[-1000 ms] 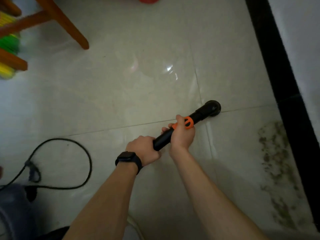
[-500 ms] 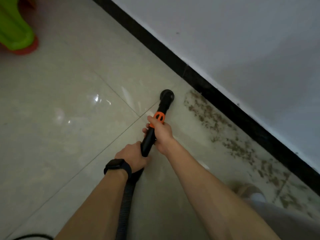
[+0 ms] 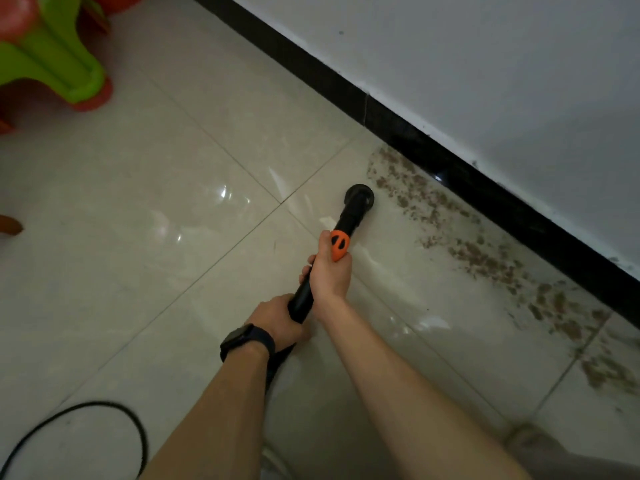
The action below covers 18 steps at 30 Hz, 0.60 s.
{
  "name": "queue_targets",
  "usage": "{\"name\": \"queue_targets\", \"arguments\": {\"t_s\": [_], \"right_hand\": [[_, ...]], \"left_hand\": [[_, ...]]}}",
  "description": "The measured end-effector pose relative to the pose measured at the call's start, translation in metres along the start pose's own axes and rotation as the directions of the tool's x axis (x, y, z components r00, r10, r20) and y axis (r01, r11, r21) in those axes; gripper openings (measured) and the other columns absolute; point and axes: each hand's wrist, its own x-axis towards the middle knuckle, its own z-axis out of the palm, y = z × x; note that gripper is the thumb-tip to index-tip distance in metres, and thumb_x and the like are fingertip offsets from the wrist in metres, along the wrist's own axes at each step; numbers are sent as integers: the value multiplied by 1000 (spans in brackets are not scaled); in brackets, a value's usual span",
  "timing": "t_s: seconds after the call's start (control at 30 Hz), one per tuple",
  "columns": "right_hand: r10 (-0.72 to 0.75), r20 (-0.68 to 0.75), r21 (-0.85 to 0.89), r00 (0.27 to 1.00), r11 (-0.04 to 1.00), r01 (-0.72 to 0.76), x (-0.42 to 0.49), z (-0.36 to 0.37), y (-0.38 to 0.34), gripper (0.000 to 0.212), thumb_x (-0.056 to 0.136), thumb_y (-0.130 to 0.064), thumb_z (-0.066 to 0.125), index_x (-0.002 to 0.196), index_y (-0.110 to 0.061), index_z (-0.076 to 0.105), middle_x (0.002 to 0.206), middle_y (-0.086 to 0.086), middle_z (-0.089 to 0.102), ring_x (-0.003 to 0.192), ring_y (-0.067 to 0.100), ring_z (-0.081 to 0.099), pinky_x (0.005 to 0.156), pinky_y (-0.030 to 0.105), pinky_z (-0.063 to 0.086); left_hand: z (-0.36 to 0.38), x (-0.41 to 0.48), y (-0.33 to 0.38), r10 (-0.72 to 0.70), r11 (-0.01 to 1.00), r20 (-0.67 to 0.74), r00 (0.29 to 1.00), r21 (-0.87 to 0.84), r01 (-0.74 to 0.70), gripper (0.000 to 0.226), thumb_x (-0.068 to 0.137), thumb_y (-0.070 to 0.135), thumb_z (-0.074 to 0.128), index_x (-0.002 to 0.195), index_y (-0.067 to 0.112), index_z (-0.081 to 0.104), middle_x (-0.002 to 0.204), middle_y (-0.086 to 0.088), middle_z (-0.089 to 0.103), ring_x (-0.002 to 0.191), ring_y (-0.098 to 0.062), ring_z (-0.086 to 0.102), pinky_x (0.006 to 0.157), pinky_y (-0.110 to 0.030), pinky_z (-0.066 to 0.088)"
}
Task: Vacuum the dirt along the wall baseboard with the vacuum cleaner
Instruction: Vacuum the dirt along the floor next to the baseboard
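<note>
Two hands gripped the black vacuum wand (image 3: 348,221). The right hand (image 3: 329,275) had its fingers curled round the tube just below the orange slider (image 3: 339,245), thumb lying up against it. The left hand (image 3: 277,317), a smartwatch (image 3: 244,341) on its wrist, wrapped the lower end where the hose (image 3: 277,363) began, its fingertips hidden under the tube. The round nozzle (image 3: 360,199) sat down at the pale floor tiles (image 3: 173,202), just beside the near end of the dirt (image 3: 485,252) and apart from the black baseboard (image 3: 450,168); whether it touched the tile could not be told.

The likeliest trouble, by my judgement, was ploughing: a head shoved sideways into the crumbs could scatter them instead of lifting them. A round head might also miss the line tight against the baseboard, or knock it if pushed hard. The power cord (image 3: 136,431), looped on the floor left of the left arm, could snag a step along the wall (image 3: 485,64).

The dirt looked brown, crumbly and loose, a long patchy band hugging the baseboard and running to the lower right edge of view, none of it visibly cleared
</note>
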Motion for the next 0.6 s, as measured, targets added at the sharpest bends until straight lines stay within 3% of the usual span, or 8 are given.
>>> {"name": "queue_targets", "arguments": {"t_s": [0.13,0.27,0.4,0.5,0.6], "right_hand": [[-24,11,-33,1000,999,25,3,-4,-15,48,97,-52,63,113,-8,56,66,0,57,44,11,53,50,30,51],[-11,20,-17,1000,1000,11,16,-8,-36,45,95,-56,65,102,-12,59,53,-6,55,40,11,50,44,27,47],[4,38,-27,999,1000,-3,27,-16,-47,40,94,-57,66,93,-17,60,53,-5,56,40,13,50,45,28,46],[-22,18,-37,1000,999,22,33,-16,-48,38,94,-57,65,92,-19,62,53,-6,57,40,13,50,45,28,46],[-51,-12,-53,999,997,50,37,-12,-50,39,95,-56,64,95,-17,63,54,-6,58,39,12,50,44,27,46]], "left_hand": [[12,-6,4,-33,999,-42,999,-43,31,16,78,28,65,88,31,53,74,10,56,63,-7,52,50,-21,38],[9,0,27,7,999,-61,998,-33,-9,22,73,36,69,89,31,53,75,11,56,63,-7,54,52,-23,41],[23,3,41,34,995,-119,992,-85,-44,28,77,39,68,96,28,51,78,10,55,66,-10,56,56,-26,45],[26,10,44,52,992,-128,990,-104,-65,29,79,37,68,99,27,49,80,8,54,71,-15,58,61,-27,49],[23,17,42,54,991,-117,992,-112,-68,29,80,37,68,99,28,48,79,10,52,66,-10,55,56,-26,46]]}}
